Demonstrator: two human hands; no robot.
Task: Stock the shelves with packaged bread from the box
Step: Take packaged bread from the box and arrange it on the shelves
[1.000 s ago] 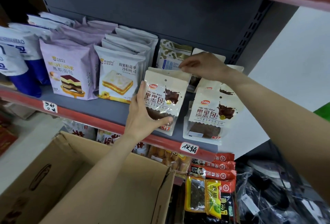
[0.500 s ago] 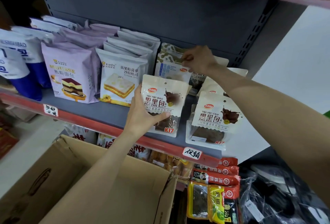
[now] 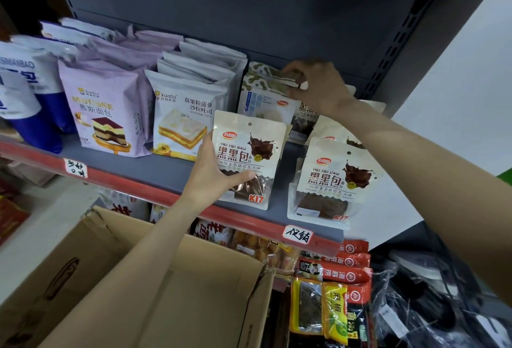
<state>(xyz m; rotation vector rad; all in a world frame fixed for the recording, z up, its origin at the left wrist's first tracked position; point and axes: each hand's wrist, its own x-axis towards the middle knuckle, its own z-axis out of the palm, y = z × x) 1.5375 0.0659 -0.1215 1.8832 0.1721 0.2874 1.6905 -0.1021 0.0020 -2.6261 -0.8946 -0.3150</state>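
My left hand [image 3: 214, 178] grips a cream-and-brown chocolate bread packet [image 3: 249, 151] by its lower left side, holding it upright on the grey shelf [image 3: 155, 170]. Farther back, my right hand [image 3: 315, 84] pinches the top edge of a green-patterned bread packet [image 3: 260, 90] standing behind it. To the right another chocolate bread packet [image 3: 329, 181] stands at the shelf front, with more like it behind. The open cardboard box [image 3: 194, 292] sits below the shelf; my left forearm crosses over it and its inside looks bare.
Left along the shelf stand white sandwich-toast bags [image 3: 182, 120], purple mousse-bread bags [image 3: 102, 109] and blue-and-white bags [image 3: 25, 92]. A red shelf edge [image 3: 124, 181] carries handwritten labels. Red and yellow snack packets [image 3: 332, 286] fill the lower shelf, with black bagged goods at the right.
My right hand left the top of the chocolate packet and reached back to the green-patterned packet, which it now pinches. My left hand still holds the chocolate packet, set more upright.
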